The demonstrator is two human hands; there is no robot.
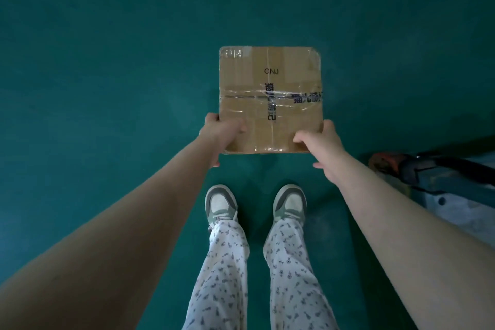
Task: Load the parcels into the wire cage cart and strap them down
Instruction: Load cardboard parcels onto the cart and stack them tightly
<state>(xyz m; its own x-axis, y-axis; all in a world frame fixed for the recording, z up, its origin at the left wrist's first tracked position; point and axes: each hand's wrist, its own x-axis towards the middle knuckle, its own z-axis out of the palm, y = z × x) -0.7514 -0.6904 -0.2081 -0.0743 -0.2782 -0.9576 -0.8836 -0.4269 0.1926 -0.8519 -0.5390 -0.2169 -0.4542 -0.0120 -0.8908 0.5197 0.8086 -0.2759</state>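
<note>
Above the green floor (107,61) we are gripping one taped cardboard parcel (270,83) by its near corners, left hand (222,132) and right hand (320,139), with no wire cage cart in view, loading and strapping seemingly ahead.

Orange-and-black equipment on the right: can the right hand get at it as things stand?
Probably not yet. The right hand grips the parcel at its near right corner while the left hand grips the near left one, so it is busy. Otherwise only floor shows between it and the equipment.
</note>
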